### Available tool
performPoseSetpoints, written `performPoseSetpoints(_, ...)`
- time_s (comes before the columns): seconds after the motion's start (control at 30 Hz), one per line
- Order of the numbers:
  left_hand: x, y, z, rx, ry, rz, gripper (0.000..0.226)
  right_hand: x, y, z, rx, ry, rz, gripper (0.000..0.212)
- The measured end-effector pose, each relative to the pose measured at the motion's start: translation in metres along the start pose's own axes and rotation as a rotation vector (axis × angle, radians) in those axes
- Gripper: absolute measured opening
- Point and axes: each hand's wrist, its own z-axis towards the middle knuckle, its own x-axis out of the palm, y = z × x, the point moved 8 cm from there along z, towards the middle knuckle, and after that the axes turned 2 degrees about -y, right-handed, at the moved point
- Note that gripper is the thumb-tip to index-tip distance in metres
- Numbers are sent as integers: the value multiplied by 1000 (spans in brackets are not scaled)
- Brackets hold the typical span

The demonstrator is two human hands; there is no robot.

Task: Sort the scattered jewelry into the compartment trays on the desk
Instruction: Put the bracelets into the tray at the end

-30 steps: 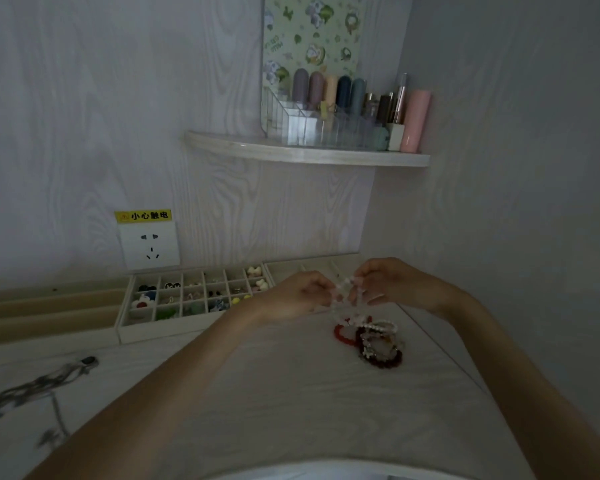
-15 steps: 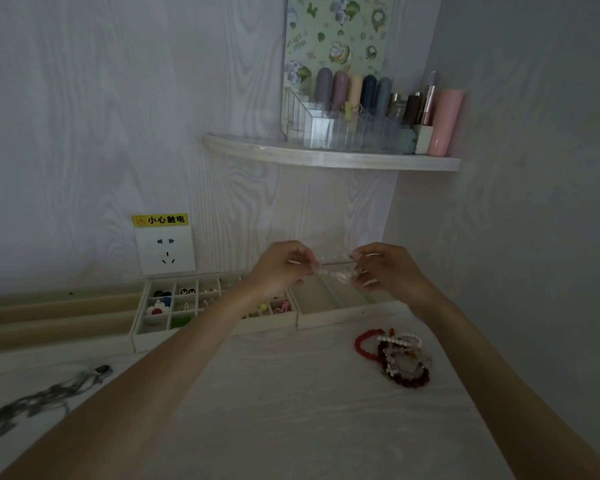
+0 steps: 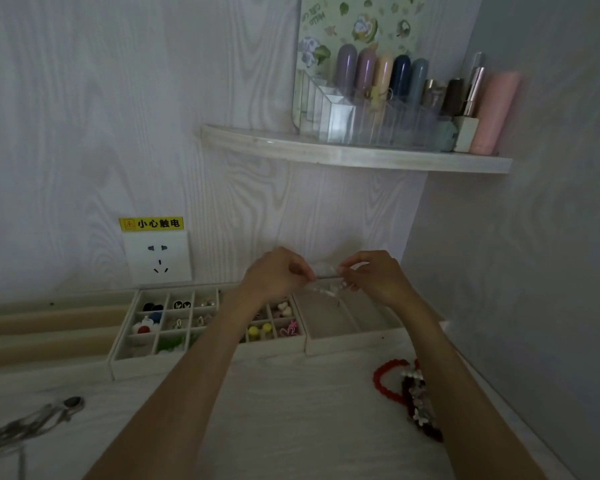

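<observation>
A: Item 1, hands?

B: Left hand and right hand, both raised above the trays at the back of the bench. Each pinches 1 end of a clear beaded bracelet, fingers curled round it. The strand stretches between them and sags a little in the middle.

A: Where does that bracelet sit relative to the trays?

B: In the air, over the rear edge of the long-slot tray, not touching it. Whether it is stretched taut, cannot tell; the beads are pale and blurred.

A: Item 2, trays.

B: 3 in a row against the wall. Small-compartment tray in the middle, holding earrings and small charms: black, white, red, green, yellow and pink pieces, 1 kind to a cell. The left forearm crosses over its right half. The long-slot tray touches it on the right. A beige tray with long channels lies on the left.

A: Item 3, unsorted pieces.

B: A heap of bracelets on the bench, front right, partly behind the right forearm: 1 red beaded loop, darker red beads, pale pearl-like ones. A grey chain tangle lies far left.

A: Other fixtures?

B: Wall socket with a yellow label above the trays; corner shelf carrying a clear organiser of lipsticks.
</observation>
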Motion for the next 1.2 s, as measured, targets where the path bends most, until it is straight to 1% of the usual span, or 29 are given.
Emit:
performPoseSetpoints(0.1,6,5,5,-1,22,52,14,5,-4,4,35,53,-36,9)
performPoseSetpoints(0.17,9,6,7,0,41,136,9,10,-7,5,60,95,-77,10)
performPoseSetpoints(0.3,13,5,8,0,86,309,8,15,-14,6,48,128,-159,8)
performPoseSetpoints(0.4,18,6,7,0,129,371,9,17,-20,7,72,157,-172,4)
performPoseSetpoints(0.47,20,7,8,4,132,399,9,18,-20,7,75,175,-171,12)
performPoseSetpoints(0.53,22,9,9,14,120,440,10,17,-19,8,47,136,-207,20)
performPoseSetpoints(0.6,24,12,10,29,92,472,13,16,-20,9,24,77,-248,23)
performPoseSetpoints(0.77,22,13,9,63,49,466,16,20,-23,8,-23,-47,-323,19)
performPoseSetpoints(0.87,15,11,8,60,4,433,19,22,-22,6,-37,-77,-332,21)
performPoseSetpoints(0.93,8,8,8,77,-43,447,22,23,-23,7,-42,-46,-325,25)
performPoseSetpoints(1.0,6,3,8,106,-17,467,25,21,-19,8,-98,7,-342,24)
performPoseSetpoints(1.1,18,-4,6,129,155,508,28,28,-10,7,-201,192,-466,35)
performPoseSetpoints(1.17,31,-2,5,120,253,577,29,37,-9,3,-186,323,-611,41)
performPoseSetpoints(1.2,36,0,5,116,280,619,30,40,-9,1,-180,357,-668,42)
